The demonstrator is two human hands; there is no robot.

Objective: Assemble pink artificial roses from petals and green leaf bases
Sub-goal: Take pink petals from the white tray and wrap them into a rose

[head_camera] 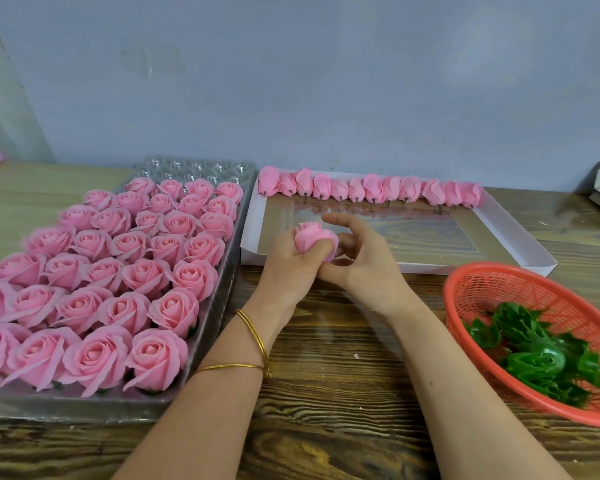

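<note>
We find the pink rose bud [314, 239] in the middle of the scene, held above the near left corner of the white cardboard tray [520, 233]. The left hand [288, 263] grips it from below, fingers curled round its lower half. The right hand [364, 263] sits just beside it on the right, fingers curled and forefinger arched above. Its fingertips pass behind the bud, so we cannot tell whether they pinch it. The bud's base is hidden between the two hands.

For moving room, we see a stretch of wooden table [326, 382] on the near side, around and between the forearms. It is bounded on the left by the edge of the clear plastic tray [219, 306] and on the right by the rim of the red basket [458, 289]. The cardboard tray lies just beside the plastic one, and its floor shows open behind the hands. A row of rose buds [371, 190] lines its far wall.

Finished roses [118, 282] fill the plastic tray in rows up to its far end, where clear cups show. The leftmost roses are cut off by the frame. The green leaf bases [534, 351] in the basket are blurred, and the basket runs off the right edge. At the far right a pale object is cut off, and we cannot make it out. Two gold bangles [257, 337] circle the left wrist.
</note>
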